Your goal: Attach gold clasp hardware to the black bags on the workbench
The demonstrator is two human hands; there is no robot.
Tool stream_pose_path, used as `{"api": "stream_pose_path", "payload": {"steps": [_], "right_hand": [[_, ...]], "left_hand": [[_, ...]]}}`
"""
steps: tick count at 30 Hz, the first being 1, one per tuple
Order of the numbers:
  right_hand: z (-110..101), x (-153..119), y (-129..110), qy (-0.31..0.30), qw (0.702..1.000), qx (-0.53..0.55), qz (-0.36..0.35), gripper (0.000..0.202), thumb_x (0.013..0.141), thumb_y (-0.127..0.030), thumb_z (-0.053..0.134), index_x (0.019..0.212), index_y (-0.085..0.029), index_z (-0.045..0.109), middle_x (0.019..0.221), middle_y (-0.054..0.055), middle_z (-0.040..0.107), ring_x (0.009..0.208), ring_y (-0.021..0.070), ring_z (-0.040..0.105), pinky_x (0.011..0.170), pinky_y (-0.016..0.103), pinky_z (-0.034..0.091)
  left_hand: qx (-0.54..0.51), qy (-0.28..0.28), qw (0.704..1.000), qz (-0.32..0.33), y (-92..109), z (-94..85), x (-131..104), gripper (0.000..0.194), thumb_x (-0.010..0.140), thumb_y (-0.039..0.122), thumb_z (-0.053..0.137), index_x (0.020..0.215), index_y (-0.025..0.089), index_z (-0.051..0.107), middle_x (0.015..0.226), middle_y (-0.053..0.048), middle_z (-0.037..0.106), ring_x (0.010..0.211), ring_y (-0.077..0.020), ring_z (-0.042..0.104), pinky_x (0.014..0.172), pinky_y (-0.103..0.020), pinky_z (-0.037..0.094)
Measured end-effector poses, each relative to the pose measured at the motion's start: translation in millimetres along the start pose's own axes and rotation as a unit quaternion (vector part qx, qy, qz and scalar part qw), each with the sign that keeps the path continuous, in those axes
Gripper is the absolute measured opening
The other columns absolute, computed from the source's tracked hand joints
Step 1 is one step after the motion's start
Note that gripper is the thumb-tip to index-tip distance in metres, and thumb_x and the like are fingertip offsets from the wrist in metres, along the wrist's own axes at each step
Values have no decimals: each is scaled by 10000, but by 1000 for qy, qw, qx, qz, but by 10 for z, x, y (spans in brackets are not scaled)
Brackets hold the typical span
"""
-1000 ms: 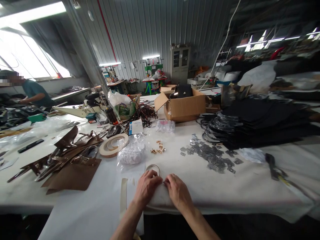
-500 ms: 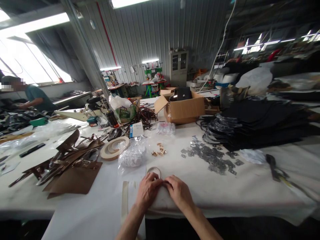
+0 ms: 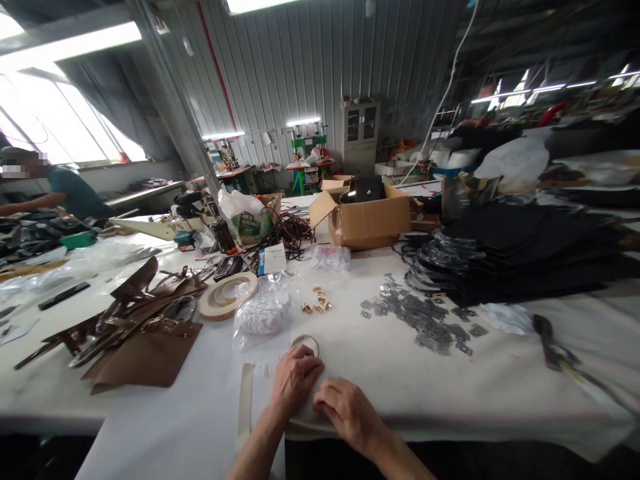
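My left hand (image 3: 296, 379) rests at a small tape roll (image 3: 306, 343) near the table's front edge, fingers curled; what they grip is hidden. Just right of it and a little lower, my right hand (image 3: 346, 408) has its fingertips pinched together, and anything between them is too small to make out. Beyond the roll lie several gold metal pieces (image 3: 318, 305). A pale strip (image 3: 245, 400) lies on white paper (image 3: 185, 413) left of my left forearm.
Brown leather pieces (image 3: 145, 353), large tape rolls (image 3: 220, 301) and a plastic bag (image 3: 265, 312) are on the left. Flat metal plates (image 3: 425, 319) and stacked black pieces (image 3: 525, 247) lie right. A cardboard box (image 3: 373, 220) stands behind. A person (image 3: 70, 187) is at far left.
My right hand has drawn away from my left, down toward the table's front edge. The person at far left has stretched an arm out to the left.
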State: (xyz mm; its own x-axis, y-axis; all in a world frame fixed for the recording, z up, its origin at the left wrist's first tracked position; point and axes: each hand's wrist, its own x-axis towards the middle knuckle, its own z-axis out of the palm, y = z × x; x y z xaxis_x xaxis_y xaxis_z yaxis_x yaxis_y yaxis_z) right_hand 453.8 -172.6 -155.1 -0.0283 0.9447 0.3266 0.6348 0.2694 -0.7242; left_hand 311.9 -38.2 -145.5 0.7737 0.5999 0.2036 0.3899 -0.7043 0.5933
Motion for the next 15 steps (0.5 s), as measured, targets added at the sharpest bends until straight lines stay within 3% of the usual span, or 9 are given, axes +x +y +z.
{"api": "stream_pose_path", "payload": {"steps": [1,3,5,9,15], "right_hand": [[-52,-46,23,25,999,37,29,216,1033,-268,519,922,-234,700,888,32,692,853,181,643,813,284,497],[-198,-130,119,94,984,108,107,200,1012,-346,576,919,-229,709,869,34,695,816,182,648,781,280,510],[-354,-194,248,168,952,170,192,234,958,-442,655,912,-222,720,815,29,687,743,183,631,718,279,514],[-518,-253,415,283,875,269,285,392,817,-572,772,937,-201,732,733,16,650,671,179,577,634,279,504],[-488,-258,393,253,876,295,286,400,798,-564,798,907,-185,731,746,19,627,682,166,536,625,273,484]], "left_hand": [[1,-5,1000,4,-7,-9,-7,231,962,322,633,1127,305,795,1016,-63,713,944,-227,676,857,-364,547],[-4,-9,1000,-9,-7,-35,9,534,930,329,681,1455,331,585,1118,-61,708,936,-221,685,842,-359,566],[-9,14,999,-41,22,-59,104,745,911,371,710,1580,313,386,1236,-72,673,895,-202,691,799,-346,581],[48,65,993,-88,169,-42,595,448,983,418,622,1394,253,552,1255,-87,639,955,-205,699,818,-331,565],[121,8,980,-156,282,202,1464,274,908,344,729,1118,173,687,1188,-138,663,1031,-289,695,827,-373,549]]}}
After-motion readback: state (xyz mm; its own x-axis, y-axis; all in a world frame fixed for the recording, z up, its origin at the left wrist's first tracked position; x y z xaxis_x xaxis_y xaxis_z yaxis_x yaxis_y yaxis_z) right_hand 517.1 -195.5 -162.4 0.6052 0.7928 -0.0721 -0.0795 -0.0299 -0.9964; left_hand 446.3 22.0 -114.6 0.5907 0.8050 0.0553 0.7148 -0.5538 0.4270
